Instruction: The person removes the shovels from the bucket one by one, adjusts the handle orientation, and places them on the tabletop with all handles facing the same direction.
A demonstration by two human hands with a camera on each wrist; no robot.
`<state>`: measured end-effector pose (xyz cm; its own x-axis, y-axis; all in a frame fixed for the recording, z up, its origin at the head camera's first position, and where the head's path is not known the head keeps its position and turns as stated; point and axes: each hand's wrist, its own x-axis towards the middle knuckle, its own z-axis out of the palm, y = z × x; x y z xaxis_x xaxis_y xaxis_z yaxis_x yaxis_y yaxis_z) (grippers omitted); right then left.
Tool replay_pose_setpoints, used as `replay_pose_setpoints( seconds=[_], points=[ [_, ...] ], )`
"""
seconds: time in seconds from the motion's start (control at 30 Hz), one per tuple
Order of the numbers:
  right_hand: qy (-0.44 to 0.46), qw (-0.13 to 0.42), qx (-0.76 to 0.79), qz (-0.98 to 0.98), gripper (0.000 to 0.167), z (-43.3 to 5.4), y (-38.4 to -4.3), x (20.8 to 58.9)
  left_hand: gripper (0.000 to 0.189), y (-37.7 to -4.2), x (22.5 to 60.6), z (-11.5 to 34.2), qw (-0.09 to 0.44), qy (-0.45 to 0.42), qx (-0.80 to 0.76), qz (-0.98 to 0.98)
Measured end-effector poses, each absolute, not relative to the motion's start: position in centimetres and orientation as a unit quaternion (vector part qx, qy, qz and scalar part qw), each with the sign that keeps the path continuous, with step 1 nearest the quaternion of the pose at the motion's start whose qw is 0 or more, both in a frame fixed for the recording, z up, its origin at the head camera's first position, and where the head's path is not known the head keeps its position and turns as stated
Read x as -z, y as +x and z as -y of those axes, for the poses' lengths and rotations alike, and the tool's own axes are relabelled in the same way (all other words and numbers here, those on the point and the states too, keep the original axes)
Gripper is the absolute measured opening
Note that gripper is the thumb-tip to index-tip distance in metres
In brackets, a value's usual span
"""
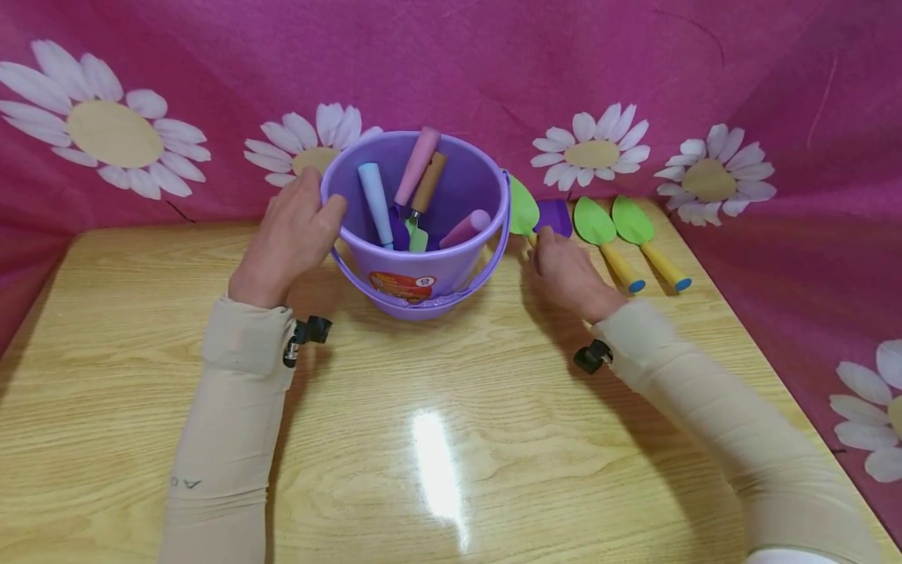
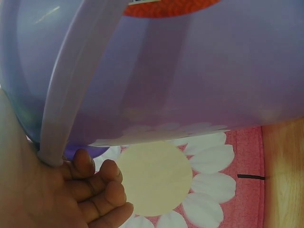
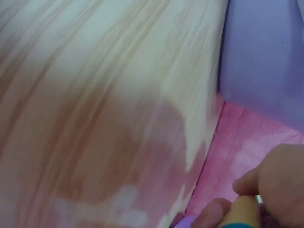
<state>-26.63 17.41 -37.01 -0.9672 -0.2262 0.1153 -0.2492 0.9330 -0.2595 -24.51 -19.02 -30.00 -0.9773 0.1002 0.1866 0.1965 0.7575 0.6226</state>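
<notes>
A purple bucket (image 1: 437,266) stands at the back of the table with its handle hanging down in front. My left hand (image 1: 292,235) holds its left rim; in the left wrist view the fingers (image 2: 102,190) curl beside the end of the bucket handle (image 2: 71,80). Inside the bucket are tools with a light blue handle (image 1: 376,204), a brown handle (image 1: 429,184) and pink handles (image 1: 417,166). To the bucket's right, my right hand (image 1: 567,274) grips the yellow handle (image 3: 244,209) of a small trowel. Its green blade (image 1: 522,207) overlaps the bucket's right side.
Two more green trowels with yellow handles (image 1: 595,222) (image 1: 634,221) lie side by side at the back right. A purple blade (image 1: 553,218) lies just behind my right hand. A pink flowered cloth (image 1: 465,70) hangs along the back edge of the wooden table (image 1: 352,439).
</notes>
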Motion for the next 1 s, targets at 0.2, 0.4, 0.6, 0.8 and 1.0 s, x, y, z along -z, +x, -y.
replay_pose_setpoints(
  seconds=[0.2,0.4,0.6,0.8,1.0],
  points=[
    [0.109,0.013,-0.136,0.985,0.027,-16.5,-26.7,37.8,0.043,-24.5,30.0,19.0,0.062,-0.078,0.346,0.933],
    [0.117,0.017,-0.119,0.986,0.027,-16.4,-26.8,38.5,0.045,-24.5,29.9,18.9,0.055,-0.075,0.347,0.933],
    [0.117,0.017,-0.108,0.987,0.029,-16.3,-27.0,38.9,0.045,-24.5,30.0,18.9,0.058,-0.074,0.347,0.933],
    [0.119,0.005,-0.099,0.988,0.031,-16.1,-27.3,38.8,0.045,-24.6,29.9,19.0,0.059,-0.072,0.349,0.933],
    [0.109,-0.019,-0.085,0.99,0.035,-16.0,-27.9,38.7,0.045,-24.6,29.9,19.0,0.059,-0.072,0.349,0.932]
  ],
)
